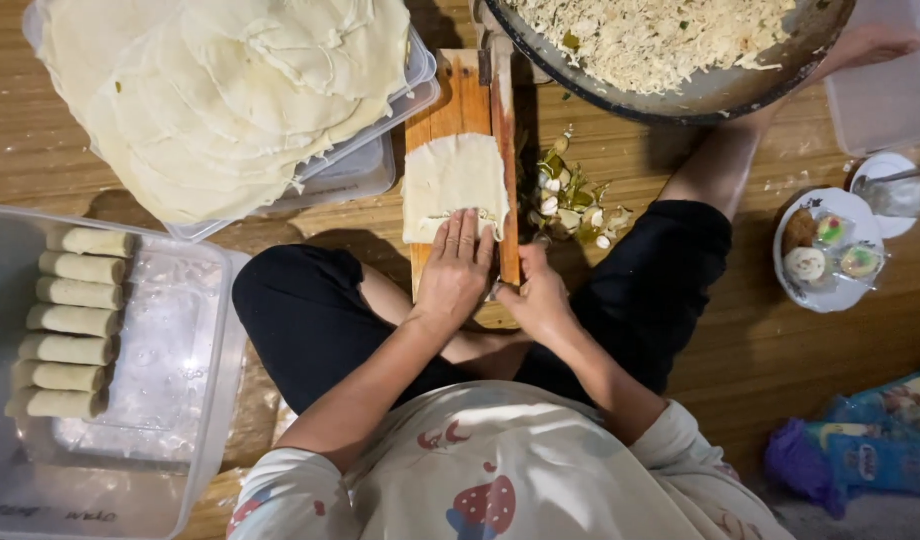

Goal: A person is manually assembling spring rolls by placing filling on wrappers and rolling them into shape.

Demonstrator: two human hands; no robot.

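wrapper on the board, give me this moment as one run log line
left hand: flat on wrapper near edge | right hand: at board right edge | finished rolls in left tub | filling pan ahead
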